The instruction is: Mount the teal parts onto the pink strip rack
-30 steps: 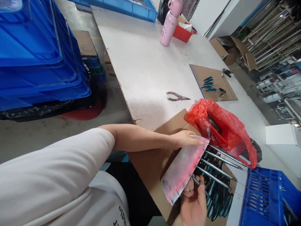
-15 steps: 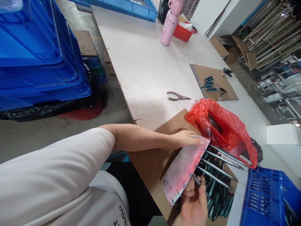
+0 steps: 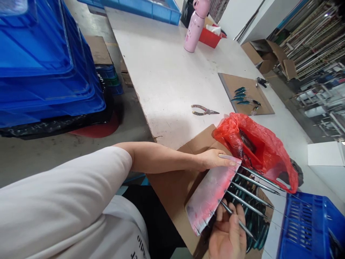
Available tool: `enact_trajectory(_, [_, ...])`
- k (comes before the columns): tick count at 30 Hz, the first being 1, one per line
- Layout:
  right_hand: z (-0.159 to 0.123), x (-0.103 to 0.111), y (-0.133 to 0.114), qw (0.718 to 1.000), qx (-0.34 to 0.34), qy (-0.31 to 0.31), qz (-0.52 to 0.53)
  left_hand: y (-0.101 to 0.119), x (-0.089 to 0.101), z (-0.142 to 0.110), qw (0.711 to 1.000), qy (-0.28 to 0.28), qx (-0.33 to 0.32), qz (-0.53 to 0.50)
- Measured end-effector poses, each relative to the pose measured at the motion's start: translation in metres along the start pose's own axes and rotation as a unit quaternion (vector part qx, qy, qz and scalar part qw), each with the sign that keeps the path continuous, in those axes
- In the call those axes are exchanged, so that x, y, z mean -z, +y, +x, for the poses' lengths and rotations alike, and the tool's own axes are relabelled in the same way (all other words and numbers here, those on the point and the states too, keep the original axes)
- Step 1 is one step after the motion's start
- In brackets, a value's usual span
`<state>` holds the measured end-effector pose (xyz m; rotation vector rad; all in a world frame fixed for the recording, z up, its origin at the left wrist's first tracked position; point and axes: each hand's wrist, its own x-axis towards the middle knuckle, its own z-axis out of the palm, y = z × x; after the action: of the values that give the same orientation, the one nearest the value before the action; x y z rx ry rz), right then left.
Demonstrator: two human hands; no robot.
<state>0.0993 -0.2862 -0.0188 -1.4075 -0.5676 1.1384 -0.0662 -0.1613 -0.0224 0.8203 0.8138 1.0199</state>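
Observation:
My left hand (image 3: 214, 160) grips the top end of a paint-stained board (image 3: 210, 194), which is streaked pink, red and white. Several steel rods (image 3: 256, 193) stick out of the board's edge. My right hand (image 3: 226, 233) pinches another steel rod (image 3: 237, 219) at the board's lower end. Beneath the rods, teal slender metal pieces (image 3: 254, 226) lie on a cardboard sheet (image 3: 172, 187). A red plastic bag (image 3: 258, 147) holding dark items sits against the board's top, next to my left hand.
Steel pliers (image 3: 204, 110) lie on the white table (image 3: 167, 79). Farther along, teal pieces rest on a cardboard square (image 3: 265, 108). A pink bottle (image 3: 195, 28) and red basket (image 3: 210, 39) stand beyond. A blue crate (image 3: 307, 226) sits at lower right; stacked blue crates (image 3: 40, 54) stand left.
My right hand has shifted, and the rod in its fingers now shows longer and extends further past them. My left hand and the board have hardly moved.

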Motion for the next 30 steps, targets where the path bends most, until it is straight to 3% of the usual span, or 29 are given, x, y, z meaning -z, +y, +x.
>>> enact_trajectory(3, [-0.005, -0.005, -0.003, 0.995, 0.086, -0.008, -0.050, -0.002, -0.001, 0.002, 1.000, 0.010, 0.004, 0.009])
enact_trajectory(6, [-0.009, -0.010, -0.005, 0.991, 0.119, 0.005, -0.068, -0.003, -0.001, 0.002, 1.000, 0.007, 0.006, -0.001])
enact_trajectory(16, [-0.007, -0.016, -0.007, 0.993, 0.088, 0.036, -0.065, -0.003, -0.001, 0.002, 1.000, 0.006, 0.008, -0.002])
enact_trajectory(22, [-0.006, -0.017, -0.009, 0.996, 0.057, 0.027, -0.056, -0.006, -0.001, 0.003, 0.999, -0.001, -0.003, -0.036])
enact_trajectory(30, [-0.007, -0.020, -0.006, 0.996, 0.068, 0.010, -0.054, -0.003, 0.000, 0.002, 1.000, 0.008, 0.000, -0.025])
